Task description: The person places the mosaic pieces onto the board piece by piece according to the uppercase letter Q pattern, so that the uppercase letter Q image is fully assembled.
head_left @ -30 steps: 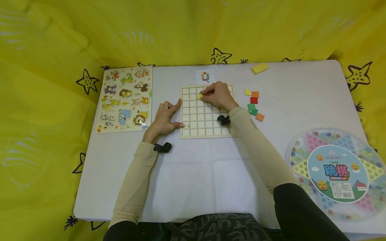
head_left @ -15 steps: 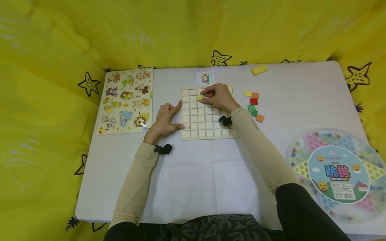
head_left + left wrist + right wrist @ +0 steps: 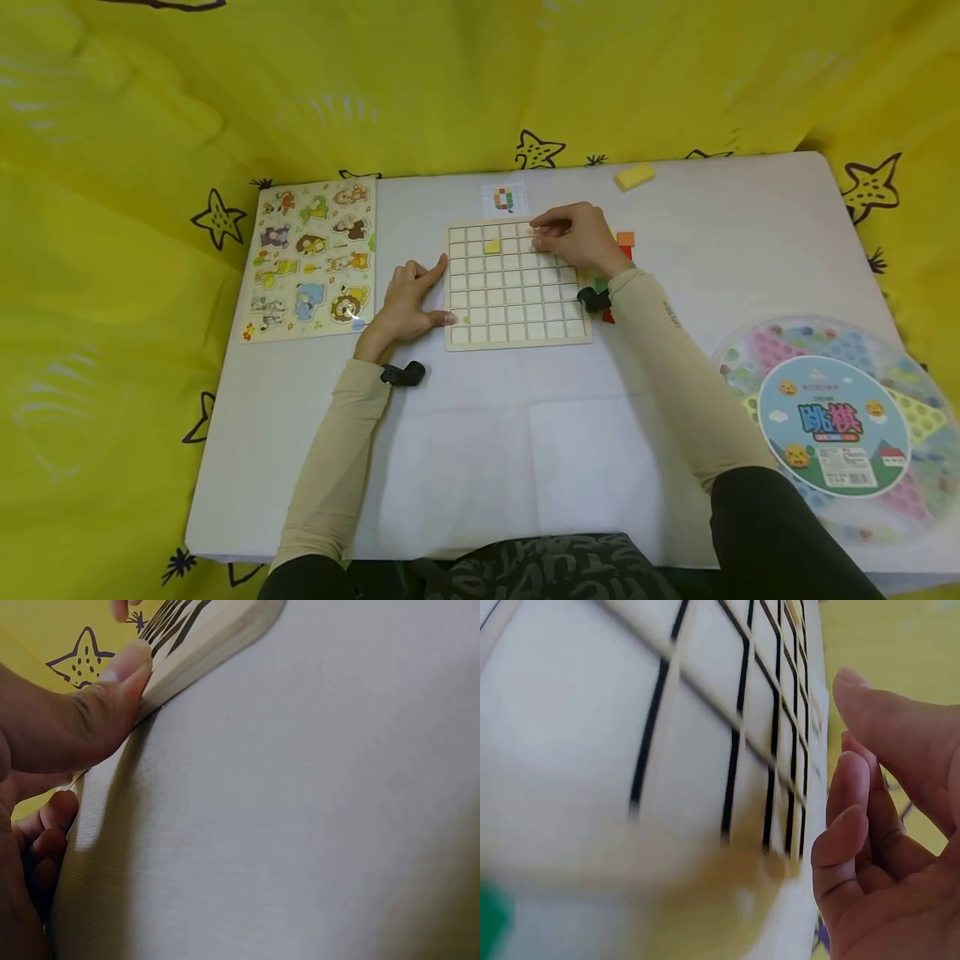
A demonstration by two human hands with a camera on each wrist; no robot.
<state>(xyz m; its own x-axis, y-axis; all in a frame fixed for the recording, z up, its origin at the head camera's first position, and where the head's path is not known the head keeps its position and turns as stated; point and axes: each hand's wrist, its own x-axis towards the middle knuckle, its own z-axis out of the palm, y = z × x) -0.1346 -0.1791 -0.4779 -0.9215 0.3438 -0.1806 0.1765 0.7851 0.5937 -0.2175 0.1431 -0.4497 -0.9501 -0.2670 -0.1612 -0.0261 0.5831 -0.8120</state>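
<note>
A pale wooden grid board (image 3: pixel 513 314) lies mid-table, and one yellow tile (image 3: pixel 492 247) sits in a cell of its second row. My left hand (image 3: pixel 406 304) rests at the board's left edge, thumb and index finger stretched apart along it; the left wrist view shows the thumb (image 3: pixel 112 697) on the board's edge. Over the board's upper right part is my right hand (image 3: pixel 576 238). Its thumb and fingers are apart with nothing between them in the right wrist view. Loose tiles, among them an orange one (image 3: pixel 626 239) and a green one (image 3: pixel 601 285), are partly hidden behind that hand.
A small card with a coloured square pattern (image 3: pixel 504 199) lies behind the board. To the left is an animal puzzle board (image 3: pixel 311 258). A yellow block (image 3: pixel 634 177) lies at the back right, and a round Chinese checkers set (image 3: pixel 834 425) at the front right.
My right hand has let go of the yellow tile, which stays in the grid, and has moved right across the board towards the loose tiles. The left hand keeps its place.
</note>
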